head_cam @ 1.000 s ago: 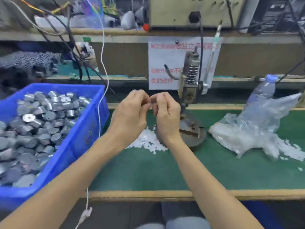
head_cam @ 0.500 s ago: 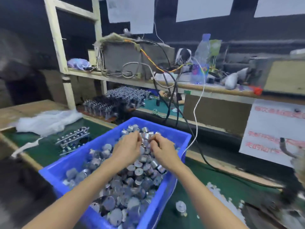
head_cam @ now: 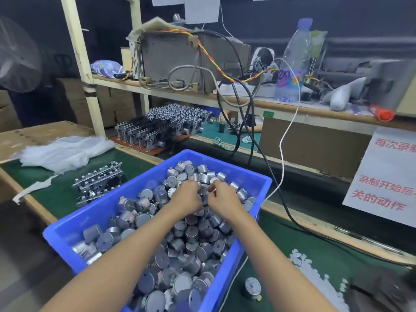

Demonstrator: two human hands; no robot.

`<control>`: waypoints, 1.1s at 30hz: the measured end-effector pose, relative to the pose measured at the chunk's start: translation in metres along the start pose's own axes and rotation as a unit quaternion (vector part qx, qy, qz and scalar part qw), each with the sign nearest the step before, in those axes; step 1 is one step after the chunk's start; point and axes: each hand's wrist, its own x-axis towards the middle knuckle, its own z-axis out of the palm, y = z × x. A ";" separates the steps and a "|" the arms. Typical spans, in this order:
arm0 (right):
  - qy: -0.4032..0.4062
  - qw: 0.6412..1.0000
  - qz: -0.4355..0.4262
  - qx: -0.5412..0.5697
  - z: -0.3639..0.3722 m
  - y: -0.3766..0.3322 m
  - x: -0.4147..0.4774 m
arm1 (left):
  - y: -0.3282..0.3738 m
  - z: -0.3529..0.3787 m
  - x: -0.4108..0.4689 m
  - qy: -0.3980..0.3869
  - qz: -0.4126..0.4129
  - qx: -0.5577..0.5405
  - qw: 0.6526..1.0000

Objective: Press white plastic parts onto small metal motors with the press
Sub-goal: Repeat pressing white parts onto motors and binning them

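A blue bin (head_cam: 102, 204) filled with several small grey metal motors (head_cam: 191, 239) stands on the green mat. Both my hands reach into its far half. My left hand (head_cam: 185, 199) and my right hand (head_cam: 224, 200) lie close together, fingers curled down onto a motor (head_cam: 203, 189) between them. One lone motor (head_cam: 253, 287) lies on the mat right of the bin. A pile of small white plastic parts (head_cam: 311, 273) lies further right. The press (head_cam: 382, 291) is only a dark blur at the lower right corner.
Metal racks of parts (head_cam: 99, 183) and a clear plastic bag (head_cam: 65, 152) lie left of the bin. Black and white cables (head_cam: 281, 154) hang down from the shelf behind it. A water bottle (head_cam: 292, 61) stands on that shelf, a printed sign (head_cam: 391, 176) below it.
My view has swung left from the press to the blue bin. Both hands moved from in front of the press into the bin and now dip lower among the motors.
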 end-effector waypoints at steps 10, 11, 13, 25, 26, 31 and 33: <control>0.034 0.976 0.032 0.213 -0.027 -0.008 -0.019 | 0.051 -0.026 -0.043 0.105 0.146 0.028 0.983; 0.044 0.975 0.026 0.218 -0.037 -0.005 -0.024 | 0.062 -0.028 -0.051 0.111 0.163 0.017 0.980; 0.059 0.967 0.021 0.246 -0.058 0.004 -0.042 | 0.089 -0.031 -0.068 0.111 0.201 -0.012 0.973; 0.171 0.916 0.157 0.327 -0.094 0.148 -0.250 | 0.153 0.114 -0.172 -0.145 0.158 0.070 0.974; 0.162 0.915 0.163 0.332 -0.089 0.156 -0.263 | 0.149 0.127 -0.169 -0.155 0.143 0.040 0.977; 0.141 0.909 0.193 0.341 -0.067 0.179 -0.289 | 0.142 0.156 -0.158 -0.154 0.165 -0.038 0.973; 0.162 0.905 0.189 0.346 -0.060 0.182 -0.288 | 0.144 0.159 -0.160 -0.156 0.186 -0.056 0.968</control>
